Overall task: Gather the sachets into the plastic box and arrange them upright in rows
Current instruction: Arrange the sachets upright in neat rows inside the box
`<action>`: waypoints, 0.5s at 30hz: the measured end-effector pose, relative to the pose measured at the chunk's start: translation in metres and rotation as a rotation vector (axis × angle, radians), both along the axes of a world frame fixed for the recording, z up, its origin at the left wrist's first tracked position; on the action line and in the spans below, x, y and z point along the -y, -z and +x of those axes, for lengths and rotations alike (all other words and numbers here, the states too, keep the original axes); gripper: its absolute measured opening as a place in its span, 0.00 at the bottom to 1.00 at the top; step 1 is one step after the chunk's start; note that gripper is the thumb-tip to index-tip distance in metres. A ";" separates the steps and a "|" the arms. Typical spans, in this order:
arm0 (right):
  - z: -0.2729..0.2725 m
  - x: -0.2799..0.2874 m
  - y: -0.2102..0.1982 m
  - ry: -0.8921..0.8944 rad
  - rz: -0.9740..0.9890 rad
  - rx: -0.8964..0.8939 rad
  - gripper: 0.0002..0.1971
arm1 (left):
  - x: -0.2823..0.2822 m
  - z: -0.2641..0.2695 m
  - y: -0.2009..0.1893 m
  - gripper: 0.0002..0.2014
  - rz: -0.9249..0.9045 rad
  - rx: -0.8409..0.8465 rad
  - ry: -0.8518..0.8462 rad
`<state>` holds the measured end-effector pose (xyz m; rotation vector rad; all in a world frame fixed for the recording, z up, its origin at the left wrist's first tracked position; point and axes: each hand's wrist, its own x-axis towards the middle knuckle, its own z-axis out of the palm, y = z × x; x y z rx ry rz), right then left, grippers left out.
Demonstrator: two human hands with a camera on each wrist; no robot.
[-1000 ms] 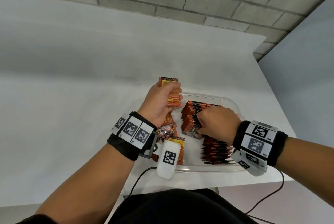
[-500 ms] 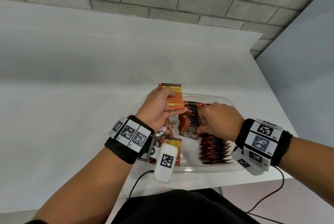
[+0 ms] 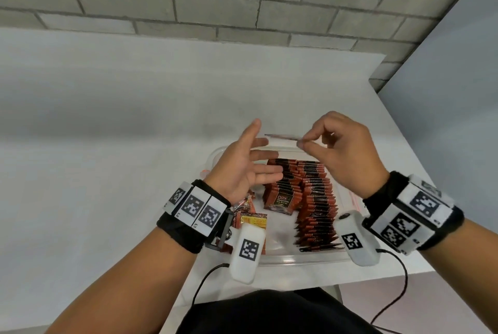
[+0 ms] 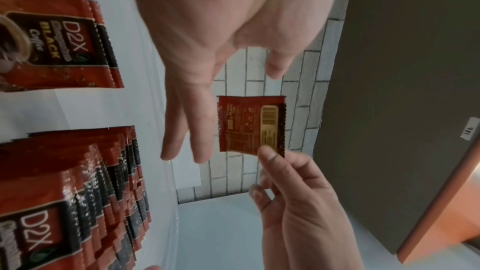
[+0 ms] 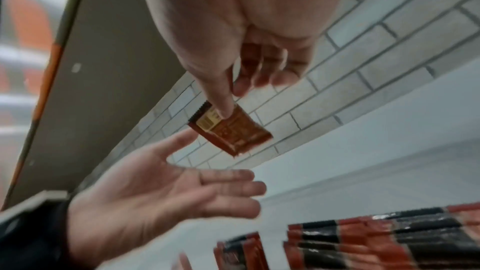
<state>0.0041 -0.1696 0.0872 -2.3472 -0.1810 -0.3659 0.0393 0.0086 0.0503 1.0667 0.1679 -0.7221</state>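
1. The right hand (image 3: pixel 347 155) pinches one sachet (image 4: pixel 251 125) by its edge between thumb and fingertip, lifted above the far end of the plastic box (image 3: pixel 283 258).
2. The left hand (image 3: pixel 242 166) is released, fingers spread, just beside the sachet.
3. The sachet lies nearly flat, its long axis running from the right grip toward the left hand.
4. Judged step: adding one sachet. Next it needs turning upright and slotting into the rows (image 3: pixel 315 199) below the grip.

A small red-brown foil sachet (image 4: pixel 250 124) is held raised above a clear plastic box (image 3: pixel 275 257), where matching red-and-black sachets (image 3: pixel 310 199) are stood in two leaning rows.
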 end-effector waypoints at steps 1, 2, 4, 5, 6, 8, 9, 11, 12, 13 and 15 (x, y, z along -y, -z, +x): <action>-0.004 0.001 0.003 -0.038 -0.051 0.034 0.08 | 0.000 0.000 0.000 0.22 -0.013 0.005 -0.011; -0.007 0.001 0.007 -0.087 -0.115 0.022 0.07 | 0.001 -0.001 0.000 0.16 -0.024 0.033 -0.024; -0.012 0.003 0.013 -0.164 -0.224 -0.107 0.07 | 0.003 -0.002 0.001 0.09 -0.027 0.106 -0.049; -0.013 0.005 0.013 -0.176 -0.243 -0.174 0.09 | 0.004 -0.002 0.003 0.11 -0.015 0.138 -0.048; -0.014 0.007 0.012 -0.173 -0.226 -0.213 0.10 | 0.005 -0.002 0.003 0.13 0.002 0.164 -0.041; -0.013 0.009 0.007 -0.127 -0.146 -0.184 0.13 | 0.006 -0.002 0.003 0.12 0.042 0.207 -0.012; -0.011 0.010 0.005 -0.090 -0.145 -0.146 0.15 | 0.006 -0.002 0.004 0.10 0.056 0.222 0.007; -0.006 0.008 0.003 -0.050 -0.207 -0.146 0.18 | 0.007 -0.005 0.003 0.08 0.066 0.235 0.047; -0.003 0.006 0.002 -0.047 -0.223 -0.185 0.19 | 0.009 -0.006 0.002 0.08 0.069 0.241 0.068; -0.001 0.005 0.002 -0.050 -0.218 -0.226 0.18 | 0.010 -0.008 0.001 0.07 0.075 0.243 0.087; 0.001 0.003 -0.001 -0.043 -0.183 -0.290 0.12 | 0.012 -0.009 -0.002 0.05 0.106 0.220 0.083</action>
